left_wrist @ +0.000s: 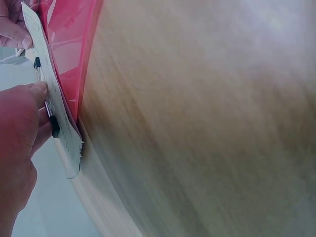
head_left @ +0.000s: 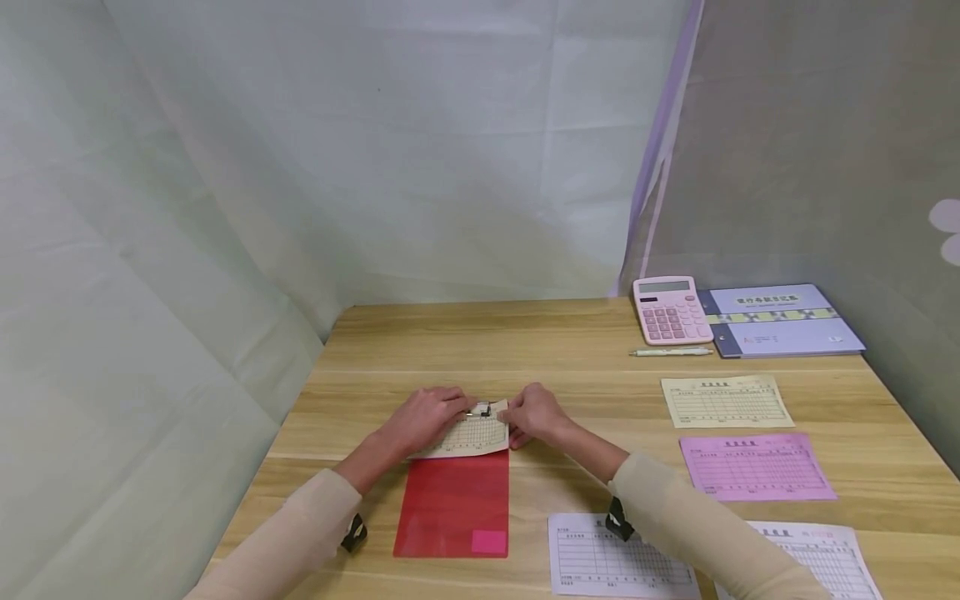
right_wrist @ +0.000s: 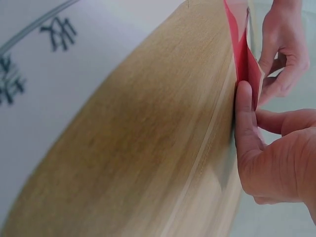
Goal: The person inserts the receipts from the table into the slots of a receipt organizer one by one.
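A red plastic folder (head_left: 453,504) lies on the table, with a cream printed form (head_left: 474,437) across its top end. A metal clip with black tips (left_wrist: 54,126) sits over the form's upper edge. My left hand (head_left: 431,417) grips this clip between thumb and fingers, covering the form's left part. At the upper right corner, my right hand (head_left: 536,414) pinches the form together with the folder's edge. The red sheet (right_wrist: 253,79) bends up there, apart from the layer below it, in the right wrist view.
White forms (head_left: 622,558) lie at the front right, partly under my right sleeve. Further right are a pink form (head_left: 757,468) and another cream form (head_left: 726,402). A pink calculator (head_left: 671,310), a pen (head_left: 671,352) and a lavender account book (head_left: 783,321) stand at the back right.
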A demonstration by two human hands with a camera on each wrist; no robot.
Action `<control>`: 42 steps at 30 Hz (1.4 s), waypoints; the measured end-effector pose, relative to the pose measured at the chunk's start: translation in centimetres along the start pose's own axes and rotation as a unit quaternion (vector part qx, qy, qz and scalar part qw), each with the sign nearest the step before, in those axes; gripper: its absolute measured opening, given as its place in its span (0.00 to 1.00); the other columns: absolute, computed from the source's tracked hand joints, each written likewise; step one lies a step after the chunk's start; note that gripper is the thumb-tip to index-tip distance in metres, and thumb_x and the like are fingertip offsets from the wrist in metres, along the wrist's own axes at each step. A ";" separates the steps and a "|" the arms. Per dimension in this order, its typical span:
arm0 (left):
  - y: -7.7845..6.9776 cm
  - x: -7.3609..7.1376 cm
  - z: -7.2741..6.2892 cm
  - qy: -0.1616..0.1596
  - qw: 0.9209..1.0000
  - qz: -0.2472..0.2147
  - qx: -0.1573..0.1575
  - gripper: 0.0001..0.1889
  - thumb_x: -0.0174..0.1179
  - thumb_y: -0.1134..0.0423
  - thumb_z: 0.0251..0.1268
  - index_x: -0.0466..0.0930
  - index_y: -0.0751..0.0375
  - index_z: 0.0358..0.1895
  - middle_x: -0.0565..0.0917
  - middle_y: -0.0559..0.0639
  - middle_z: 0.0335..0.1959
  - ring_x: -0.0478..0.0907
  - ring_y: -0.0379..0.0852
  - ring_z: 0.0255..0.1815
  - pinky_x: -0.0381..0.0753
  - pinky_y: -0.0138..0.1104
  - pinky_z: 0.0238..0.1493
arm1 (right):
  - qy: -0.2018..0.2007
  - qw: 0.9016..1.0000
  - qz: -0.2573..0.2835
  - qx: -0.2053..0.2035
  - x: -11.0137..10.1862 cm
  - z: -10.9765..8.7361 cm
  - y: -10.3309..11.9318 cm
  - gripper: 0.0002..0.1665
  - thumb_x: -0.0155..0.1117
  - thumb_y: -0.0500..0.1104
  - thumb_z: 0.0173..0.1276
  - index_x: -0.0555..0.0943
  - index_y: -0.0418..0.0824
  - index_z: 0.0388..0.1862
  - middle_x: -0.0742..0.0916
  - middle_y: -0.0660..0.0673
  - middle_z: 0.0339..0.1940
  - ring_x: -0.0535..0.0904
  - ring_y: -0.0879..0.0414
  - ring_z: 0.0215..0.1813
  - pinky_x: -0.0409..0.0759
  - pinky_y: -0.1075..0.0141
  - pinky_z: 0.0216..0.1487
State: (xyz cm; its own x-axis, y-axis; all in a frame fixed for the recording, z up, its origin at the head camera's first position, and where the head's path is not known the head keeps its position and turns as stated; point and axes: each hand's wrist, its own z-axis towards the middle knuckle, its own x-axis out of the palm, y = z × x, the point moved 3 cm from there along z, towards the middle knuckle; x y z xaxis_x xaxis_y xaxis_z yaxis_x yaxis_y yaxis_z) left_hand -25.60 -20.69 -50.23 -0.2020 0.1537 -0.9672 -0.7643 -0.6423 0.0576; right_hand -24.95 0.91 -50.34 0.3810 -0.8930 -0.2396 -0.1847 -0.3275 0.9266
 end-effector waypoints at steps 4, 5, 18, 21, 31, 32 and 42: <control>0.1 0.0 0.0 -0.004 1.000 -0.024 -0.009 0.13 0.67 0.64 0.76 0.90 0.53 0.59 0.89 0.47 0.48 0.88 0.43 0.48 0.88 0.38 0.49 | 0.004 1.000 -0.002 0.000 -0.1 -0.1 0.1 0.08 0.68 0.32 0.74 0.86 0.27 0.34 0.88 0.38 0.22 0.84 0.54 0.19 0.87 0.61 0.26; 0.2 0.0 0.0 -0.005 0.999 -0.035 -0.013 0.14 0.68 0.64 0.75 0.90 0.53 0.60 0.89 0.47 0.49 0.88 0.43 0.48 0.88 0.38 0.50 | 0.005 1.000 -0.006 0.000 -0.1 -0.1 0.1 0.08 0.68 0.32 0.74 0.86 0.27 0.34 0.88 0.38 0.21 0.84 0.54 0.19 0.87 0.61 0.26; 0.9 -0.4 0.2 0.016 0.991 -0.112 -0.069 0.17 0.72 0.60 0.72 0.90 0.51 0.61 0.90 0.44 0.47 0.87 0.40 0.46 0.87 0.40 0.47 | 0.022 1.000 -0.016 -0.011 -2.4 -0.2 0.2 0.07 0.66 0.29 0.73 0.87 0.24 0.36 0.89 0.34 0.25 0.86 0.52 0.22 0.89 0.60 0.30; 1.2 -0.3 0.2 0.025 0.988 -0.126 -0.086 0.17 0.73 0.59 0.71 0.90 0.49 0.61 0.89 0.43 0.46 0.86 0.38 0.44 0.86 0.39 0.46 | 0.024 0.999 -0.016 -0.017 -3.6 -0.1 0.3 0.07 0.65 0.28 0.73 0.88 0.23 0.37 0.90 0.32 0.28 0.88 0.49 0.26 0.89 0.59 0.33; 1.9 0.1 0.2 0.036 0.982 -0.152 -0.103 0.18 0.73 0.56 0.70 0.90 0.46 0.61 0.89 0.41 0.46 0.86 0.38 0.46 0.85 0.41 0.49 | 0.046 0.989 -0.108 -0.094 -8.3 -1.1 1.3 0.11 0.72 0.35 0.73 0.89 0.27 0.49 0.92 0.37 0.40 0.90 0.43 0.41 0.88 0.57 0.45; 1.9 0.1 0.2 0.037 0.982 -0.154 -0.105 0.18 0.73 0.56 0.70 0.90 0.46 0.61 0.89 0.41 0.46 0.85 0.38 0.46 0.85 0.41 0.50 | 0.048 0.986 -0.121 -0.108 -8.7 -1.4 1.3 0.11 0.72 0.36 0.73 0.90 0.28 0.49 0.93 0.38 0.40 0.89 0.46 0.41 0.87 0.58 0.46; 1.7 -0.1 0.2 0.037 0.978 -0.168 -0.116 0.16 0.74 0.57 0.69 0.91 0.45 0.59 0.89 0.40 0.46 0.84 0.36 0.44 0.84 0.39 0.48 | 0.095 0.968 -0.140 -0.182 -12.4 -5.4 -0.6 0.15 0.72 0.37 0.74 0.88 0.29 0.55 0.92 0.39 0.53 0.88 0.46 0.55 0.84 0.63 0.56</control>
State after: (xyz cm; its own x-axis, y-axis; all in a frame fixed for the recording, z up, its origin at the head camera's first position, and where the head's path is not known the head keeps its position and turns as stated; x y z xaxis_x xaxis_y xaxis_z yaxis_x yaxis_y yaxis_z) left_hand -27.02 -21.68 -50.04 0.0872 0.3362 -0.9378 -0.6182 -0.7199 -0.3156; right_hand -24.69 13.82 -46.33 0.5366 -0.6999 -0.4714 0.2695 -0.3873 0.8817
